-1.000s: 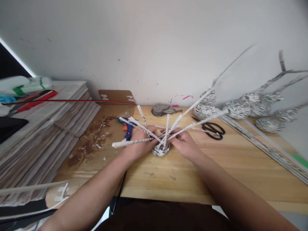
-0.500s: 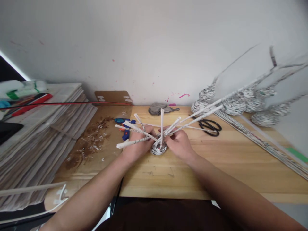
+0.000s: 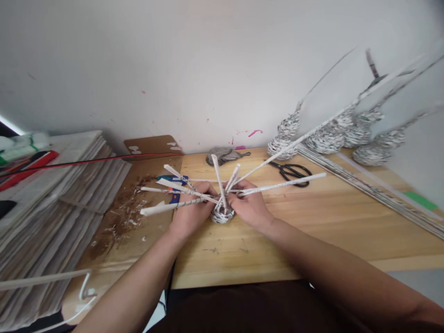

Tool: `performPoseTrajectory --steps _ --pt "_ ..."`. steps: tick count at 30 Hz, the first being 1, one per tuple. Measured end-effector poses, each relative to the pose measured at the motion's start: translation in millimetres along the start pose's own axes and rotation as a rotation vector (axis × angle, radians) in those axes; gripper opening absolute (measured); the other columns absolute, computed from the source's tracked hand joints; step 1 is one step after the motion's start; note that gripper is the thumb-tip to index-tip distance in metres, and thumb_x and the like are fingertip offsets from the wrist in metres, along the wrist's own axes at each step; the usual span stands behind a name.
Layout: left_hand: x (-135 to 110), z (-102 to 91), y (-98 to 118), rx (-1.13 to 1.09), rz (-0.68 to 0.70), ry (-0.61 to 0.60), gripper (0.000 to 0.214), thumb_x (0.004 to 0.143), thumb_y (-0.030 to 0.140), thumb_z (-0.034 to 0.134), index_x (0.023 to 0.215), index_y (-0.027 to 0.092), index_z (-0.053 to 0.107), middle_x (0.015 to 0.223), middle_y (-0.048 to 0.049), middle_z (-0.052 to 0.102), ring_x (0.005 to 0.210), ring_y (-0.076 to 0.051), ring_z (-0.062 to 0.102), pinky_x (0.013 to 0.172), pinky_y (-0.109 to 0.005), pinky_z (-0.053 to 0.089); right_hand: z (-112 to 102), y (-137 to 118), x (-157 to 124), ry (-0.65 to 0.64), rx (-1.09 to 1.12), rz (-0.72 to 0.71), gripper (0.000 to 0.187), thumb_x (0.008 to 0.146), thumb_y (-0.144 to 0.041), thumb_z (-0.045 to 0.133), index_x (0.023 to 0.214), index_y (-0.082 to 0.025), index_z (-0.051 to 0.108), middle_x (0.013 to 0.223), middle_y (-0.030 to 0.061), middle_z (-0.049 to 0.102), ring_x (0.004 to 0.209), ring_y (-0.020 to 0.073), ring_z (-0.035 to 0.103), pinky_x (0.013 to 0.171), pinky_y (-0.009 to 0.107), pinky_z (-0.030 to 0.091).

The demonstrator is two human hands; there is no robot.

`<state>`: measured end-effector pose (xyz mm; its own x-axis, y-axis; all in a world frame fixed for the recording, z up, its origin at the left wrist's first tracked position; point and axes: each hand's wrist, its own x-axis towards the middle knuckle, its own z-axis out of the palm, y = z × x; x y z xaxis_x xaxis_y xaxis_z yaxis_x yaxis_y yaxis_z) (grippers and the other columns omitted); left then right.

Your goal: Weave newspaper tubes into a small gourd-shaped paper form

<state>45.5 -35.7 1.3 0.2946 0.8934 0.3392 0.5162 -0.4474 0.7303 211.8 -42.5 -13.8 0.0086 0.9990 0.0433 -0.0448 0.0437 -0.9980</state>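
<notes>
A small round basket woven from rolled newspaper [image 3: 222, 216] sits on the wooden table between my hands, with several paper tubes fanning out from its top. My left hand [image 3: 194, 208] is closed around its left side, fingertips behind the tubes. On the other side my right hand [image 3: 251, 208] pinches a paper tube [image 3: 284, 184] close to the rim. A longer tube [image 3: 312, 130] slants from the basket up to the right. The fingertips of both hands are partly hidden by the tubes.
Black scissors [image 3: 293, 173] and a grey cloth [image 3: 225, 156] lie behind the hands. Woven gourd shapes [image 3: 324, 138] stand at back right beside long paper tubes [image 3: 364, 187]. A blue glue gun [image 3: 175, 196] is at left, near a tall newspaper stack [image 3: 69, 203].
The view has shifted a little to the right. One paper tube on the right has swung down and away from the long one. Both hands stay at the basket.
</notes>
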Motion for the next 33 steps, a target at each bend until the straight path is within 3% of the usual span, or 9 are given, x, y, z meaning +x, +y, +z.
performPoseTrajectory --steps 6,9,12,20,28,31,33 --pt "0.9 0.1 -3.1 -0.043 -0.056 -0.002 0.009 0.083 0.026 0.069 0.08 0.018 0.068 0.077 -0.0028 0.071 0.072 -0.016 0.065 0.066 -0.026 0.051 -3.0 4.4 2.1 -0.003 0.037 -0.041 0.016 0.068 -0.019 0.066 0.083 -0.022 0.069 0.081 0.0007 0.075 0.076 0.0186 0.071 0.069 0.03 0.058" --pt "2.1 1.3 -5.1 -0.051 -0.065 -0.013 0.01 0.082 0.025 0.069 0.089 0.019 0.074 0.089 -0.0052 0.076 0.083 -0.02 0.07 0.076 -0.029 0.055 -4.5 5.5 3.7 -0.011 0.032 -0.007 0.015 0.068 -0.021 0.066 0.082 -0.022 0.07 0.083 0.001 0.076 0.075 0.019 0.071 0.07 0.032 0.059" --pt "3.4 1.9 -5.0 -0.038 -0.048 -0.027 0.01 0.082 0.023 0.069 0.087 0.018 0.076 0.09 -0.0062 0.078 0.088 -0.022 0.071 0.084 -0.034 0.056 -4.8 5.8 5.1 -0.008 0.024 0.008 0.015 0.066 -0.02 0.067 0.08 -0.022 0.071 0.082 0.0006 0.076 0.077 0.02 0.071 0.072 0.033 0.059" --pt "3.9 1.8 5.7 -0.129 -0.168 -0.001 0.009 0.076 0.023 0.07 0.075 0.016 0.075 0.075 -0.0051 0.076 0.068 -0.018 0.068 0.066 -0.027 0.053 -10.5 -1.3 6.0 -0.021 0.11 0.08 0.013 0.064 -0.025 0.068 0.076 -0.021 0.069 0.071 -0.0006 0.071 0.07 0.0196 0.067 0.069 0.033 0.055" --pt "3.6 6.4 4.7 -0.155 -0.169 0.005 0.009 0.076 0.024 0.07 0.075 0.016 0.073 0.075 -0.005 0.075 0.068 -0.017 0.068 0.064 -0.025 0.053 -22.5 -33.1 -2.8 0.223 -0.052 -0.199 0.017 0.084 -0.036 0.061 0.09 -0.021 0.069 0.079 0.0013 0.066 0.072 0.0165 0.059 0.065 0.029 0.048" --pt "3.0 8.7 2.2 -0.186 -0.202 0.016 0.009 0.076 0.024 0.07 0.077 0.015 0.073 0.075 -0.0048 0.074 0.066 -0.016 0.067 0.061 -0.024 0.052 -21.6 -24.3 2.1 0.245 0.004 -0.153 0.026 0.087 -0.043 0.061 0.099 -0.021 0.066 0.092 0.0035 0.068 0.078 0.0171 0.061 0.066 0.029 0.049" --pt "3.1 9.9 -0.6 -0.172 -0.198 0.046 0.008 0.076 0.023 0.07 0.078 0.015 0.072 0.075 -0.0044 0.074 0.066 -0.016 0.066 0.061 -0.024 0.052 -20.6 -15.9 6.2 0.163 0.01 -0.056 0.035 0.086 -0.052 0.061 0.098 -0.02 0.066 0.09 0.0039 0.069 0.075 0.0169 0.062 0.064 0.028 0.049"
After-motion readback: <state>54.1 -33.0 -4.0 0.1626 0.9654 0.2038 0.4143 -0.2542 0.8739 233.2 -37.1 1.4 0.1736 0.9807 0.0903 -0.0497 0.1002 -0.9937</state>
